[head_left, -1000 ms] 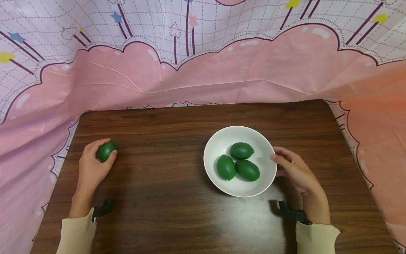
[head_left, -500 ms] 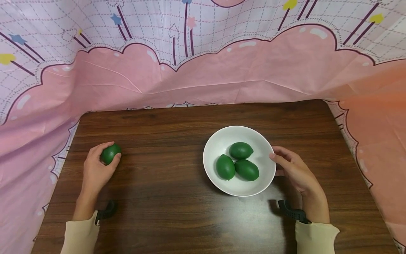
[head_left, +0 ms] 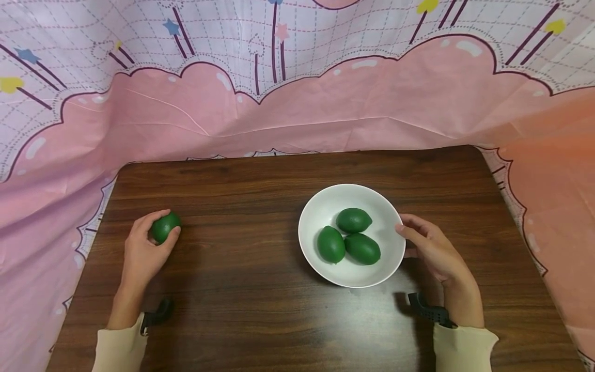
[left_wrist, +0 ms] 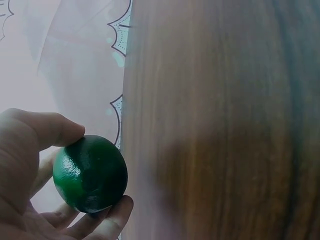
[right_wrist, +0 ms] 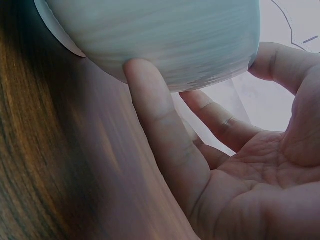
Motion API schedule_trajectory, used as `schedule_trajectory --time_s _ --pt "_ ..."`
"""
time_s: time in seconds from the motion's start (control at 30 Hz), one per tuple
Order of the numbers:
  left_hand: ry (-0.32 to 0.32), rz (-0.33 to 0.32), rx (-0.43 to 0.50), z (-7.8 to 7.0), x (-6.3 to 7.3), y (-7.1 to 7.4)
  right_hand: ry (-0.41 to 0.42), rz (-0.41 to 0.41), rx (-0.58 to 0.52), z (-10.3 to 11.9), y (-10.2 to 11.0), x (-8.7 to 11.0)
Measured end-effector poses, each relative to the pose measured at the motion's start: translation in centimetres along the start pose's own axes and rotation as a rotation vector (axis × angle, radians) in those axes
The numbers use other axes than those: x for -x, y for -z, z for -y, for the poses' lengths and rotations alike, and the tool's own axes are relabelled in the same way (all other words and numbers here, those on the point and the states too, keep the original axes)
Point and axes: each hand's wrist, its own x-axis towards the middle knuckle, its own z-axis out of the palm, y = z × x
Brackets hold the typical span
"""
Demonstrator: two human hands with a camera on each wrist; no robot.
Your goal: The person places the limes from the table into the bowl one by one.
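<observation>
On the left side of the table, my left hand (head_left: pixel 143 257) grips a green lime (head_left: pixel 165 228) between thumb and fingers. The left wrist view shows that lime (left_wrist: pixel 90 173) smooth and shiny, with the thumb on one side and fingertips under the other. My right hand (head_left: pixel 439 254) holds the right side of a white bowl (head_left: pixel 315 219), thumb at the rim. From the right wrist, fingertips (right_wrist: pixel 142 80) press against the bowl's outer wall (right_wrist: pixel 175 40). Three limes lie together inside: one at the back (head_left: pixel 354 220), one at the left (head_left: pixel 331 245) and one at the right (head_left: pixel 363 249).
The dark wooden table (head_left: pixel 241 268) stretches between the two hands. A pink and white patterned cloth (head_left: pixel 297 111) hangs behind it and along both sides. Each wrist wears a black strap, such as the right strap (head_left: pixel 429 312).
My left hand has shifted right and slightly toward me, carrying the lime with it. The right hand, the bowl and its limes have stayed in place.
</observation>
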Motion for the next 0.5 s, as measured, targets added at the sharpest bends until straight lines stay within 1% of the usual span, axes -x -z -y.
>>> schedule_trajectory --time_s 0.1,0.27,0.5 --pt "-0.007 0.012 0.002 -0.1 0.3 -0.1 -0.004 -0.003 -0.005 0.1 0.0 0.0" --pt "0.005 0.034 0.02 -0.4 0.8 -0.5 -0.006 -0.006 -0.007 0.2 0.1 0.0" --pt "0.0 0.04 0.038 -0.3 1.5 -0.8 -0.027 -0.019 0.03 0.2 0.0 0.0"
